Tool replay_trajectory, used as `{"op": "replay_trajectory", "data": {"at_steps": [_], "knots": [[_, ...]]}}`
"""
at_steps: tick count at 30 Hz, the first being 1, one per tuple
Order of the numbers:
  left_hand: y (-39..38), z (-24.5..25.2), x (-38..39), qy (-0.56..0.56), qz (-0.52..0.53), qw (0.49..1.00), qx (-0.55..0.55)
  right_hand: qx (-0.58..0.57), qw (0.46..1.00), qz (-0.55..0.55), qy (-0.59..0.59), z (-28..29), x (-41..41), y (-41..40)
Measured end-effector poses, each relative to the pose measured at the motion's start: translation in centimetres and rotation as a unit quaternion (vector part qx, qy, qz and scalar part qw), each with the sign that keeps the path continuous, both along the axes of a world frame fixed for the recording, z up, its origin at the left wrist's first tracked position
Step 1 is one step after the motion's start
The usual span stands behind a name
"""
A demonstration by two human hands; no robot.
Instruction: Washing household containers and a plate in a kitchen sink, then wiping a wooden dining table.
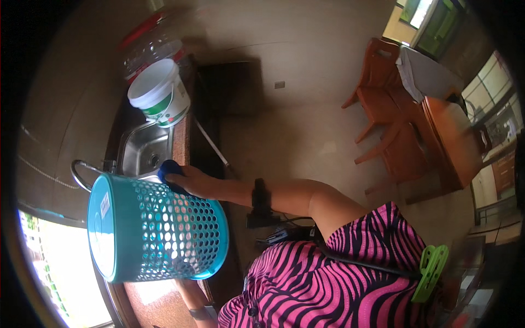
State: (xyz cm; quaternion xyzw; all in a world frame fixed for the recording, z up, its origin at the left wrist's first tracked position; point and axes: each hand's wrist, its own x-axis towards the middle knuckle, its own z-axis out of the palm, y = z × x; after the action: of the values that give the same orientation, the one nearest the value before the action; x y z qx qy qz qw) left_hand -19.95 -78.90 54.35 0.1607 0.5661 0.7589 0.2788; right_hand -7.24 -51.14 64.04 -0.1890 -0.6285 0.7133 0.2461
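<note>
A turquoise plastic basket with a perforated wall is turned on its side in front of me, its base facing the window side. My right hand presses a dark blue sponge or cloth against the basket's upper side. From below, my left forearm reaches the basket's lower side. My left hand shows only dimly through the holes, and its fingers are mostly hidden; it supports the basket. Just beyond my right hand is a stainless steel sink, with a curved chrome faucet beside it.
A white and green plastic bucket stands past the sink on the brown countertop. Clear containers with red lids are behind it. Orange-brown plastic chairs and a table stand across the floor. A bright window is beyond the counter.
</note>
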Motion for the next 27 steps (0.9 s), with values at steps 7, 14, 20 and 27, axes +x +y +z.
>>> {"op": "replay_trajectory", "data": {"at_steps": [7,14,20,27], "knots": [[6.0,-1.6,1.5,-0.033,-0.116,0.992,-0.029,-0.089,0.978,-0.179,-0.062,-3.9,4.0,1.4],[10.9,0.8,7.9,0.024,-0.197,0.979,-0.054,-0.080,0.942,-0.297,-0.134,-5.6,15.1,2.6],[20.6,0.9,15.1,-0.257,-0.066,0.963,-0.052,-0.084,0.971,-0.191,-0.119,-5.3,30.1,2.6],[23.8,-6.0,10.6,-0.265,0.113,0.956,-0.056,-0.187,0.872,-0.441,-0.103,-3.1,47.5,4.7]]}}
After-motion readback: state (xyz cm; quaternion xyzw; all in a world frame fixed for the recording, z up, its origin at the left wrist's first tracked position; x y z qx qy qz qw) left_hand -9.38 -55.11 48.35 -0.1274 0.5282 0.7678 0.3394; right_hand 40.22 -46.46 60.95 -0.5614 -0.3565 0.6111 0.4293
